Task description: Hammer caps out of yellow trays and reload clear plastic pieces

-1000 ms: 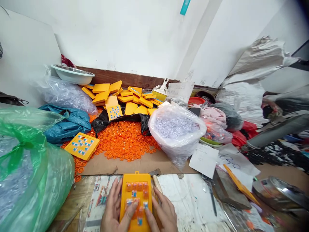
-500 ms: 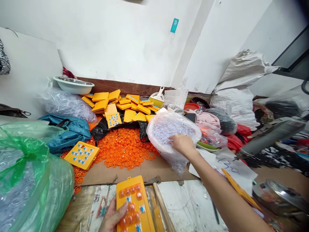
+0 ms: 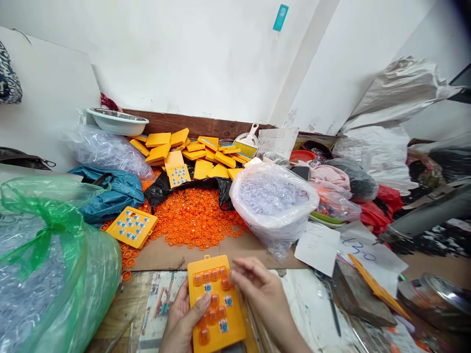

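A yellow plastic tray [image 3: 215, 299] with orange rings and small blue-and-white squares in its pockets lies at the bottom centre. My left hand [image 3: 184, 321] grips its left edge, thumb resting on the face. My right hand [image 3: 257, 289] sits at the tray's right edge, fingertips pinched near an upper pocket; whether they hold a small piece I cannot tell. A clear bag of transparent pieces [image 3: 274, 198] stands just beyond, right of centre.
Loose orange rings [image 3: 193, 218] cover cardboard behind the tray. Another filled yellow tray [image 3: 131, 226] lies at left, a heap of yellow trays [image 3: 191, 152] at the back. A green bag [image 3: 47, 264], blue bag [image 3: 110, 191], metal bowl [image 3: 117, 120] and paper slips [image 3: 318, 242] surround the spot.
My right hand reached out to the clear bag of transparent pieces, then came back to the tray's right edge. The left hand kept hold of the tray, which tilted slightly.
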Tool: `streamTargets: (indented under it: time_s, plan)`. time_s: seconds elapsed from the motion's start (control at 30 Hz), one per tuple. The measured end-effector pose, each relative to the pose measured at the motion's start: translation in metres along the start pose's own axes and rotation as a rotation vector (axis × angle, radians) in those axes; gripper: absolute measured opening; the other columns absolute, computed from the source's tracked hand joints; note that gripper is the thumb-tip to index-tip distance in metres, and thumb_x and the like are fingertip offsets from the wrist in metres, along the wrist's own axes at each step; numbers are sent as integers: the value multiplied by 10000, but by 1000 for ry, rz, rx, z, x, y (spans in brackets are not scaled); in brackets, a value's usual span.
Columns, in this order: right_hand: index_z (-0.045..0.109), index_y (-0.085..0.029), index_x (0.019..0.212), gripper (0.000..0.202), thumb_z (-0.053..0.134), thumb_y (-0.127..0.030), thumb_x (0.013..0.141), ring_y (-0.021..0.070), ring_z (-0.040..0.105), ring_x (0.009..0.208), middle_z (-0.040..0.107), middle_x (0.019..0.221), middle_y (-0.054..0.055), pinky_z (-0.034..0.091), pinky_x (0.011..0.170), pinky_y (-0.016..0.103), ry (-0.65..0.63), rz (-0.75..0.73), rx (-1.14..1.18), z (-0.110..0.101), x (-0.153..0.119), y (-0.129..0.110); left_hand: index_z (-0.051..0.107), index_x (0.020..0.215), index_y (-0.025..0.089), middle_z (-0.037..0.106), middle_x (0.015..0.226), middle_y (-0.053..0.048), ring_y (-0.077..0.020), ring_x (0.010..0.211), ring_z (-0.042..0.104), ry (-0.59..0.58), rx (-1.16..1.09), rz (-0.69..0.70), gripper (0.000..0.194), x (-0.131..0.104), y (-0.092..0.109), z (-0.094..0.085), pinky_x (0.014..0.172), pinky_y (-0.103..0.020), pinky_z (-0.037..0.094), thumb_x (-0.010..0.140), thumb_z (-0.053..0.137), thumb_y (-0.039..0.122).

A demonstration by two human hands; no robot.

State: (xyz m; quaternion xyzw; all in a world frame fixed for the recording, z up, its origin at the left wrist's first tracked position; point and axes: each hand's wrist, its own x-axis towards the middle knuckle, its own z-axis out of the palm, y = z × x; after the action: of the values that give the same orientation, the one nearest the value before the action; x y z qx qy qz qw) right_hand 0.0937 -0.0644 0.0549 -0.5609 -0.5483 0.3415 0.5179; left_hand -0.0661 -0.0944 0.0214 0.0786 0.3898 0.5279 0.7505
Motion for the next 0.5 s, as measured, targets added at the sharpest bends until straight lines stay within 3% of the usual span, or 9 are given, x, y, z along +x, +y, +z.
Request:
streamTargets:
  time_s: [0.1, 0.2, 0.37, 0.5]
  plan:
    - [769, -224, 835, 206, 747, -389, 714, 183, 666, 719, 669, 794, 43, 568, 634, 264, 35, 50, 149, 20, -33, 14, 438, 1229, 160, 740, 1019, -152, -330, 971, 692, -22, 5, 22, 795, -1, -4, -1, 907, -434, 525, 560, 866, 204]
    - [767, -263, 922, 214, 742, -358, 731, 177, 653, 784, 672, 864, 43, 558, 701, 253, 99, 65, 225, 21, -45, 19, 432, 1241, 169, 737, 1033, -142, -333, 1001, 679, -3, 6, 26, 825, -5, -5, -1, 907, -419, 528, 542, 869, 211]
    - [780, -244, 823, 313, 798, -490, 630, 194, 650, 813, 715, 864, 42, 537, 720, 250, 283, 304, 383, 20, -57, 24, 413, 1229, 196, 753, 962, -101, -319, 925, 706, 39, 7, 56, 819, -11, -3, 4, 808, -409, 574, 550, 870, 219]
    - [769, -213, 793, 357, 820, -504, 591, 182, 654, 713, 747, 789, 49, 530, 658, 247, 320, 398, 416, 30, -68, 38, 427, 1208, 206, 753, 947, -82, -295, 914, 709, 28, -4, 150, 787, -15, -11, 6, 820, -376, 570, 558, 870, 236]
